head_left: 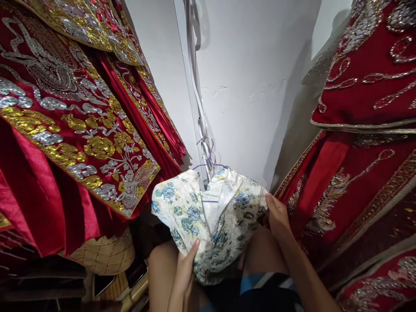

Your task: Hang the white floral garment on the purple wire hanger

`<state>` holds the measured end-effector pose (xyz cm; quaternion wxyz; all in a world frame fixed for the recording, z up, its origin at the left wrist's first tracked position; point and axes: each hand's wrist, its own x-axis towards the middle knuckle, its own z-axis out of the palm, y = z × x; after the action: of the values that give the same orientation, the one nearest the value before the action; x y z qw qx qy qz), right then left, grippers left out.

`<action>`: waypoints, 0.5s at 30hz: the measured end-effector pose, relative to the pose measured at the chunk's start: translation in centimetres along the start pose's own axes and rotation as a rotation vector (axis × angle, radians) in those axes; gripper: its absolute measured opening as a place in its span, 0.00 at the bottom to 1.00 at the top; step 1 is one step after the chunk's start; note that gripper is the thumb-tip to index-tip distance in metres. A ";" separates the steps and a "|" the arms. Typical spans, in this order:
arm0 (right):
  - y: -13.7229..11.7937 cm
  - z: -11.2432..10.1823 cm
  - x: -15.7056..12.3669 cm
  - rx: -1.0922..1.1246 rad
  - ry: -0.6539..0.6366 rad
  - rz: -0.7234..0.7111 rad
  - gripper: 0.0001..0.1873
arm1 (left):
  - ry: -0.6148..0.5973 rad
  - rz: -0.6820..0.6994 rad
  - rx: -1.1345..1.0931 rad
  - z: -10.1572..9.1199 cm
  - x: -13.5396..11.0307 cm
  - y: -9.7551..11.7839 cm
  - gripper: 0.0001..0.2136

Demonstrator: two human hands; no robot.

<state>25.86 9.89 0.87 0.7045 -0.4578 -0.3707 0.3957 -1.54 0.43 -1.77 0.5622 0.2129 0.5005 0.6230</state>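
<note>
Floral blouse looks light, soft; left hand pinches its lower front, right hand a sleeve; shoulders above suit holding

1. Flat white wall, chipped paint: landmark.
2. Red garment, gold-and-silver sequin embroidery: left of wall.
3. Dark-red cloth garment, silvery beadwork: right of wall.
4. Tan quilted rounded object: below, left of wall.

No readable text, no legible labels or brands, no numbers, no signs
</note>
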 end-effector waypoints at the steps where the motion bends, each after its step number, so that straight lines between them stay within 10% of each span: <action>1: 0.5 -0.3 -0.5 -0.030 0.053 -0.013 0.28 | 0.010 -0.006 0.007 -0.2 -0.1 0.2 0.28; 7: 2.0 1.4 -5.0 -0.202 0.346 -0.074 0.22 | 0.002 -0.036 0.020 0.0 -0.5 -0.3 0.29; 12: 2.5 4.1 -8.5 -0.321 -0.621 0.245 0.17 | -0.137 -0.009 0.018 1.9 -0.4 -3.4 0.35; 15: 2.4 4.8 -9.2 -0.389 -0.774 0.290 0.19 | -0.173 0.009 0.032 2.6 -0.6 -3.7 0.37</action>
<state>17.30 3.98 -1.36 0.3522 -0.4474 -0.6062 0.5553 2.57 0.39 -3.78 0.5969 0.2774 0.4589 0.5967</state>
